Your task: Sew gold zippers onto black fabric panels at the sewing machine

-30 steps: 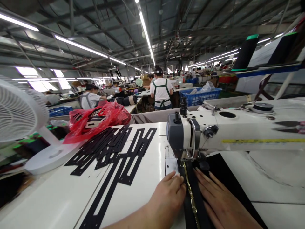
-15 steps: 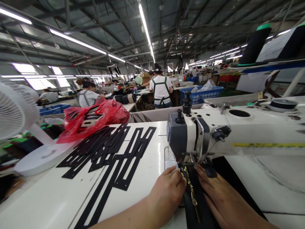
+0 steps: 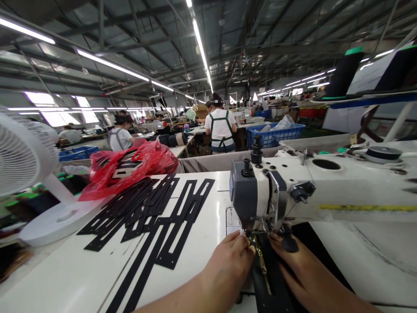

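Note:
A black piece of material with a gold-toothed zipper along it lies under the presser foot of a white and grey sewing machine. My left hand is on the zipper's left side, fingers curled and pinching the material's edge close to the foot. On the other side my right hand lies flat on the black material, its fingers stretched toward the foot. The needle point cannot be made out. Part of the material is hidden under my right hand.
Flat black frame-shaped pieces lie piled on the white table left of the machine. Behind them sits a red plastic bag. A white fan stands at the left. Black thread cones stand at upper right. Other people work farther back.
The zipper and black material have slid a little away from me, farther under the presser foot. Both hands keep nearly the same places beside it. The view has shifted slightly.

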Action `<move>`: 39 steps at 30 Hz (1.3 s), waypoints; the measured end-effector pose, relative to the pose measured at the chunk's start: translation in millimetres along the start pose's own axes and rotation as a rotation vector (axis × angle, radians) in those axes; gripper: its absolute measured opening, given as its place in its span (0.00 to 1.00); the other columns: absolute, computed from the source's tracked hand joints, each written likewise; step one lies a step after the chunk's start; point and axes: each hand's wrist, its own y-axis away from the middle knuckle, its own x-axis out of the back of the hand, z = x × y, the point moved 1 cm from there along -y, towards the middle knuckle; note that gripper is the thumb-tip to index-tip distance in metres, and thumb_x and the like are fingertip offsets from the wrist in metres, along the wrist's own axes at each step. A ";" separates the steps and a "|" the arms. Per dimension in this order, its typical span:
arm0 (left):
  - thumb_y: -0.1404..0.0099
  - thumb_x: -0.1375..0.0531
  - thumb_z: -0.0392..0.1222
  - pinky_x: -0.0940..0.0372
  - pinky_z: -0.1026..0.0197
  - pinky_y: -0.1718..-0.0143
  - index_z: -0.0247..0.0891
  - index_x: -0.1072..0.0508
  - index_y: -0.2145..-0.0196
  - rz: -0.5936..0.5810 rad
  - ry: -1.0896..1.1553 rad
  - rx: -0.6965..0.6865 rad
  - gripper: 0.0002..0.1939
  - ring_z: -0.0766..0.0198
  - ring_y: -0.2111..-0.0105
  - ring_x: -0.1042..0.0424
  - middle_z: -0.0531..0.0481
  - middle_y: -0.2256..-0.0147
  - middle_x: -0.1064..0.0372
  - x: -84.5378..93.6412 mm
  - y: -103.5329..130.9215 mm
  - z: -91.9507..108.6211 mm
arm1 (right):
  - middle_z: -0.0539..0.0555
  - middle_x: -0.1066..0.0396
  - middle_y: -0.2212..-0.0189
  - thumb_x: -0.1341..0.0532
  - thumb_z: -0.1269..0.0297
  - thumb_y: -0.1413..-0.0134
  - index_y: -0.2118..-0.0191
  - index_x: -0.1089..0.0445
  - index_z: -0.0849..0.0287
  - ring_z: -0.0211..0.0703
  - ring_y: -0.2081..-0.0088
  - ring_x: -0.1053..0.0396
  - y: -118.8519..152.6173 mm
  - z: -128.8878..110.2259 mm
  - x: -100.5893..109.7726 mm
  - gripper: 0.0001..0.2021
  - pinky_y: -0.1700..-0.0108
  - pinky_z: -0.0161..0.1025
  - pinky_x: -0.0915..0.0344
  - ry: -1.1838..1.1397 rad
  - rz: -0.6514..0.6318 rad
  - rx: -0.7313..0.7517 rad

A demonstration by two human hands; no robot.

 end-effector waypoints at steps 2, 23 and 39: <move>0.36 0.45 0.33 0.40 0.54 0.46 0.34 0.31 0.59 0.008 0.018 0.031 0.08 0.58 0.55 0.31 0.44 0.60 0.30 -1.1 3.7 2.6 | 0.60 0.32 0.51 0.47 0.70 0.46 0.46 0.36 0.59 0.50 0.50 0.34 0.4 -1.8 3.5 0.20 0.51 0.46 0.34 -0.023 0.020 -0.012; 0.37 0.43 0.34 0.34 0.56 0.60 0.36 0.29 0.65 0.100 -0.041 0.131 0.03 0.58 0.65 0.32 0.47 0.67 0.32 -9.3 6.3 6.5 | 0.56 0.27 0.66 0.52 0.73 0.44 0.63 0.29 0.57 0.43 0.64 0.29 -27.4 -6.0 10.3 0.14 0.61 0.39 0.32 -0.125 0.005 0.074; 0.31 0.49 0.35 0.35 0.55 0.64 0.33 0.29 0.61 -0.042 -0.015 0.015 0.10 0.59 0.65 0.35 0.46 0.67 0.35 7.2 4.8 15.4 | 0.55 0.27 0.76 0.47 0.68 0.47 0.79 0.32 0.58 0.45 0.72 0.29 -30.2 8.7 -17.9 0.13 0.71 0.37 0.38 0.029 -0.109 -0.392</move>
